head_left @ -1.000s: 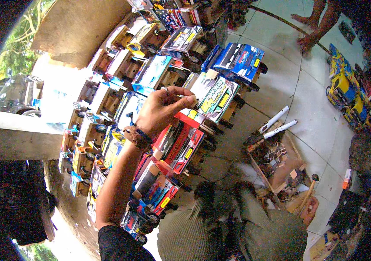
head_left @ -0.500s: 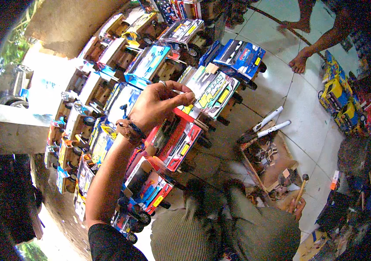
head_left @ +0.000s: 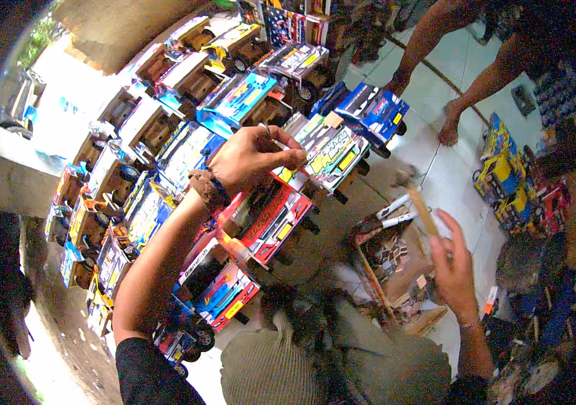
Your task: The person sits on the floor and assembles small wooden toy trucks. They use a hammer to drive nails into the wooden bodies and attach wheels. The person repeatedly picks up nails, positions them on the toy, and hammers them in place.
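Observation:
My left hand [head_left: 257, 158] reaches over the rows of toy trucks, with thumb and forefinger pinched together. Whatever sits in the pinch is too small to make out. The fingertips are at the edge of a white, green and yellow toy truck [head_left: 334, 154], which has a small wooden block [head_left: 333, 120] on top. Below the wrist stands a red toy truck [head_left: 278, 226]. My right hand [head_left: 453, 270] is wrapped round the wooden handle of a hammer [head_left: 425, 210]. The hammer's head, blurred by motion, points up toward the white and green truck.
A wooden box [head_left: 376, 277] of small scraps lies on the tiled floor, two white tubes [head_left: 396, 210] across its far end. More toy trucks [head_left: 241, 98] fill the left. Another person's bare legs [head_left: 480, 88] stand at the far right, near yellow-blue toy trucks [head_left: 504, 179].
My right hand has come up from beside the box, swinging the hammer up and leftward. My left hand keeps its pinch by the truck. The other person's feet have shifted.

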### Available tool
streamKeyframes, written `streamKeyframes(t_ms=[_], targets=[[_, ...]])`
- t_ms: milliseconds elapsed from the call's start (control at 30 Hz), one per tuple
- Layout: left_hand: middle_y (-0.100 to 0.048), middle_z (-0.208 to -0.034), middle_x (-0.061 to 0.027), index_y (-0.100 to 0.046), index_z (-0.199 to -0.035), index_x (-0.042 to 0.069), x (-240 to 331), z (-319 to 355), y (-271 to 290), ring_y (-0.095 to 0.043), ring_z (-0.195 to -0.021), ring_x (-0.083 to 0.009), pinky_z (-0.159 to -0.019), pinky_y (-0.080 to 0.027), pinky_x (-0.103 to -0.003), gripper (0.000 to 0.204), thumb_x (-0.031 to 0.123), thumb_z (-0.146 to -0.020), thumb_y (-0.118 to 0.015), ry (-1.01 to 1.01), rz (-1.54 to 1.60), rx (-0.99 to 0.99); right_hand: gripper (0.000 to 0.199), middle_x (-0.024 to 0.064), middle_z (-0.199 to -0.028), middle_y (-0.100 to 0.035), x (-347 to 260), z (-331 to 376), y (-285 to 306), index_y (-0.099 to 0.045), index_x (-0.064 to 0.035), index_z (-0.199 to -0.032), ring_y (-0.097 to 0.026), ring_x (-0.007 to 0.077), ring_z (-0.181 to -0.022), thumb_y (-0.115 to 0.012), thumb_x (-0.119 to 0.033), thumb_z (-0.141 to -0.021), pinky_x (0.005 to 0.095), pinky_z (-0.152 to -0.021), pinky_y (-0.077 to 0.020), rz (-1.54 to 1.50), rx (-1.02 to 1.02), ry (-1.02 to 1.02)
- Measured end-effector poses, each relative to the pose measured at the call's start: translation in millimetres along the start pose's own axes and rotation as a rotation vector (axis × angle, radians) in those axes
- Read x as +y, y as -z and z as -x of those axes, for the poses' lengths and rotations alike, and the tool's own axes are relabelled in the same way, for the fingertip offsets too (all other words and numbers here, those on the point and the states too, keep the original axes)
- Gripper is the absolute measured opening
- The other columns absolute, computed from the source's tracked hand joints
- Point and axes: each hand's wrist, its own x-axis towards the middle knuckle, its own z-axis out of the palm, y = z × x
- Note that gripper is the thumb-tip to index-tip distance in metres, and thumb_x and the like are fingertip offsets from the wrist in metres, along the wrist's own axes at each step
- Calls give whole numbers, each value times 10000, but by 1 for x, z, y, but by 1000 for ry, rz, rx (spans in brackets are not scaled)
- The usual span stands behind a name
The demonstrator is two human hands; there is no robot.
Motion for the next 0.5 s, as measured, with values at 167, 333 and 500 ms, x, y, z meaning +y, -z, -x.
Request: streamKeyframes(t_ms=[167, 333, 500], targets=[[-716, -833, -31, -733, -966, 97, -9, -5, 2, -643, -709, -100, -653, -522, -287, 340, 401, -818, -771, 28, -77, 28, 515, 250, -1259, -604, -56, -48, -26, -354, -40, -1491, -682, 342, -948, -494, -114, -1001, 386, -798, -536, 257, 11, 565], [-737, -840, -35, -731, -936, 86, -18, -10, 0, -677, -738, -107, -673, -530, -276, 317, 378, -817, -764, 0, -18, 16, 607, 169, -883, -624, -66, -69, -38, -313, -171, -1540, -601, 351, -660, -539, -121, -980, 428, -618, -523, 592, -80, 502], [-737, -816, -50, -733, -880, 80, -24, -12, -3, -685, -731, -123, -687, -539, -284, 266, 335, -807, -757, -83, 65, 22, 663, 117, -733, -519, -66, -65, -38, -312, -215, -1544, -557, 301, -578, -567, -84, -947, 414, -537, -500, 527, 41, 695]])
